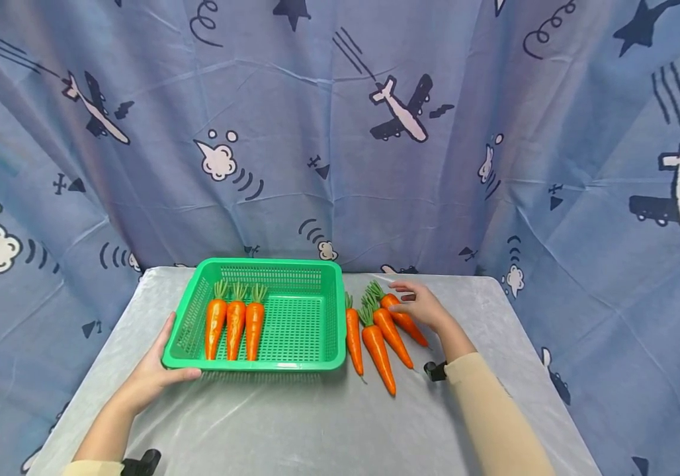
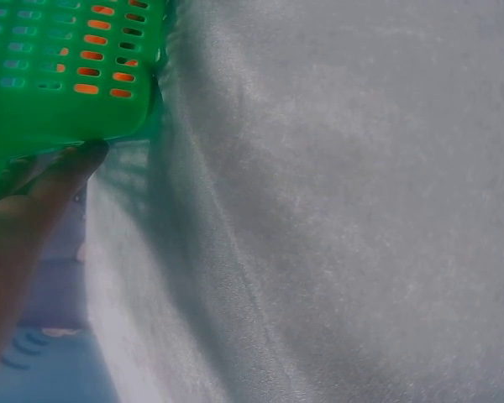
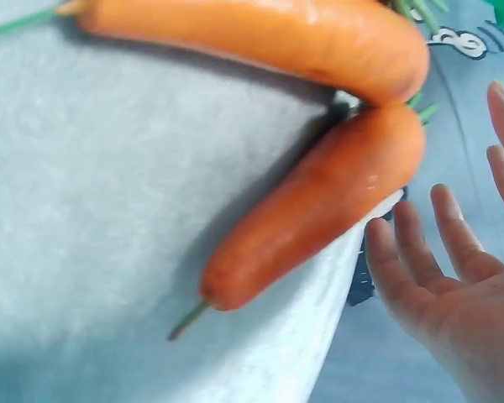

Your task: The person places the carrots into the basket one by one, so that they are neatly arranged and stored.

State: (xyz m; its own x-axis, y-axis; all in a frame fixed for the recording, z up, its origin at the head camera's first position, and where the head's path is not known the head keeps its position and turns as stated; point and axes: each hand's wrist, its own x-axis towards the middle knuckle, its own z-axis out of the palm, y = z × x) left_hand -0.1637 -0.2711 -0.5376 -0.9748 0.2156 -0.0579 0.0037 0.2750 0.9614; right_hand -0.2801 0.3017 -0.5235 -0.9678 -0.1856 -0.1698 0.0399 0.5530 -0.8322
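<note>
My left hand (image 1: 148,377) holds the near left corner of a green plastic basket (image 1: 344,317), its thumb along the front rim and its fingers at the left side. Inside, at the left, three orange carrots (image 1: 235,327) lie side by side, green stems pointing away. To the right of the basket lie several more carrots (image 1: 379,356), their tops bunched together. Over the rightmost carrot (image 1: 407,324) hovers my right hand (image 1: 428,309), fingers spread. In the right wrist view those fingers are apart from the nearest carrot (image 3: 319,201), and nothing is between them.
A pale grey cloth (image 1: 292,436) covers the table. Behind it hangs a blue curtain (image 1: 292,119) printed with airplanes. A dark wrist camera mount (image 1: 435,371) sits by my right wrist, another mount (image 1: 141,463) by my left.
</note>
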